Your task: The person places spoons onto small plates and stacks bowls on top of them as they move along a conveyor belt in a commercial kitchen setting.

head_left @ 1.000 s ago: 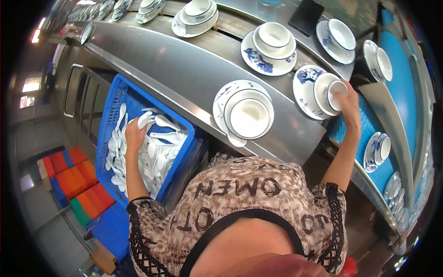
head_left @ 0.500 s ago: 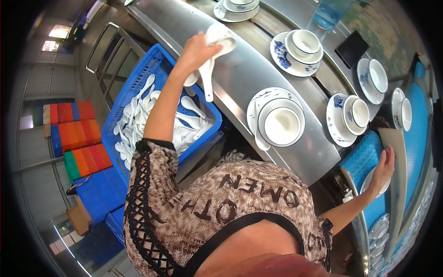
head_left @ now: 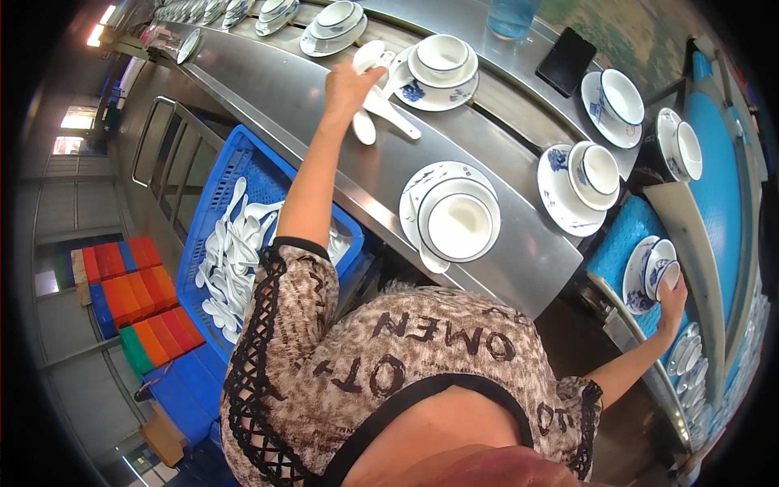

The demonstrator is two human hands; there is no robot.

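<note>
My left hand (head_left: pixel 349 93) is closed round several white soup spoons (head_left: pixel 393 115), held fanned out above the steel counter. One spoon reaches toward a stack of plate and bowls (head_left: pixel 442 53) with blue patterns, and it looks close to that plate's edge. At the right, my right hand (head_left: pixel 672 302) has its fingers on the small white cup (head_left: pixel 664 278) of another stack. That stack's plate (head_left: pixel 637 280) and bowl rest on the blue belt (head_left: pixel 625 264). Nearer to me on the counter stands a bowl set (head_left: pixel 459 227) with a spoon (head_left: pixel 434 260) beside its bowls.
A blue plastic basket (head_left: pixel 195 243) full of white spoons stands at the counter's left edge. More dish stacks (head_left: pixel 586 174) line the counter and its channel. A black phone (head_left: pixel 566 61) and a blue-tinted container (head_left: pixel 511 18) lie farther back. Coloured crates (head_left: pixel 134 292) are stacked at far left.
My left hand has carried the spoons from beside the basket to over the counter, near the far stack. My right hand now touches a cup on the belt's stack. The whole view has shifted.
</note>
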